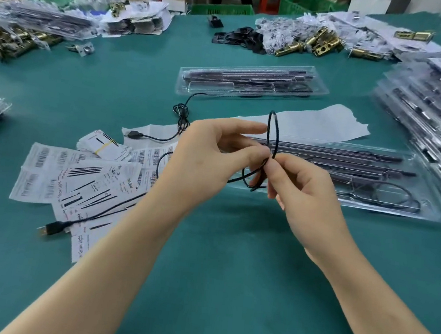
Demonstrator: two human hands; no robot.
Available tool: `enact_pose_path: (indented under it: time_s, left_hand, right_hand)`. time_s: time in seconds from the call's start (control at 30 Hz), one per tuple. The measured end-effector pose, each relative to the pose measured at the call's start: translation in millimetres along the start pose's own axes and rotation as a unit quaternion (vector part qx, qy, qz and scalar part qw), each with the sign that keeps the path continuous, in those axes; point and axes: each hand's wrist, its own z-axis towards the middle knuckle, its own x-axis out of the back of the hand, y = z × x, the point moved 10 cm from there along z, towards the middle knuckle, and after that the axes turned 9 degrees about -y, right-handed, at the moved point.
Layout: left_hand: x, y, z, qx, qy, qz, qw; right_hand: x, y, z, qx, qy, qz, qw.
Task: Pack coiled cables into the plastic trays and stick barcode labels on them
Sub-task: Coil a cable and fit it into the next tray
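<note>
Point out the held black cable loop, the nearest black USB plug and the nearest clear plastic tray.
Black cable loop (273, 112): head view, upper arc.
Black USB plug (56, 226): head view, body.
Clear plastic tray (374, 209): head view, front rim.

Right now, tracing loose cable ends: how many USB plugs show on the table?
2. One USB plug lies on the table at the near-left edge of the label sheets; the other on white paper just beyond them. Others may be hidden inside the trays.

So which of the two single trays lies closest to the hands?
The near tray, lying just behind the right hand. The other tray sits farther back, beyond the white paper.
</note>
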Motion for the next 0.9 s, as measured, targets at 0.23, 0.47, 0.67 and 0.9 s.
enact_pose_path:
  time_s: [0.23, 0.47, 0.67, 0.9]
  left_hand:
    - [-5, 9, 3, -0.041, -0.043, 0.131, 0.990]
    - [20, 16, -2, -0.063, 0.063, 0.120, 0.989]
    - [-4, 11, -1, -0.052, 0.067, 0.018, 0.996]
    - [0, 10, -4, -0.048, 0.086, 0.030, 0.995]
  right_hand:
    - [-6, 0, 0, -0.001, -0.028, -0.013, 1.000]
    - [-5, -4, -4, 0.007, -0.007, -0.047, 0.999]
    - [-10, -6, -6, 0.009, 0.003, -0.064, 0.998]
    - [-10, 1, -5, -0.007, -0.006, -0.035, 0.999]
